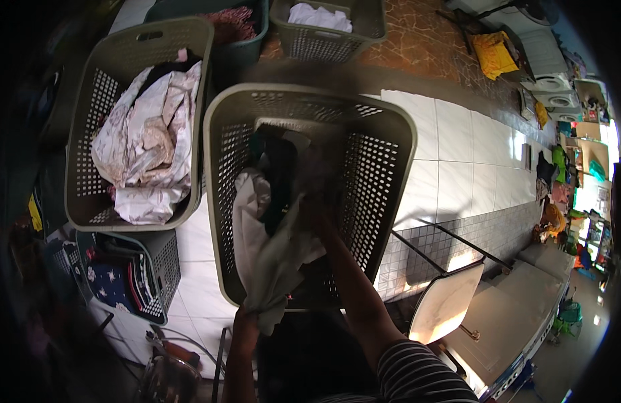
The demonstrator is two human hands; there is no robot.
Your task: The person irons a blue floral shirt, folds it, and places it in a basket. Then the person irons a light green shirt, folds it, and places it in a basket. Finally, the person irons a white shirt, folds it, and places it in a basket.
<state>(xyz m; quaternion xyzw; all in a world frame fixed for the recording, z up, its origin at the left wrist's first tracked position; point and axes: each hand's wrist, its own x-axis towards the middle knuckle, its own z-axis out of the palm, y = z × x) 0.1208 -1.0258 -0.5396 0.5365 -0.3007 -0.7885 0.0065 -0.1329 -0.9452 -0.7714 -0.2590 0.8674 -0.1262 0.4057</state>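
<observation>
An olive-green perforated plastic laundry basket (413, 136) stands in front of me, with dark green clothing (280, 166) and white cloth (247, 216) inside. My left hand (246, 320) grips one end of a pale grey-white fabric (272, 282) at the basket's near rim. The fabric stretches up into the basket towards my right hand (315, 216), which reaches inside. Blur and shade hide the fingers of my right hand, so its hold is unclear.
Left is a similar basket (205, 101) with floral cloth (154, 131); below it, a smaller basket (172, 272) of folded fabrics. More baskets stand at the top. A chair (449, 302) is at right, near white appliances (517, 302). A steam iron seems to lie lower left.
</observation>
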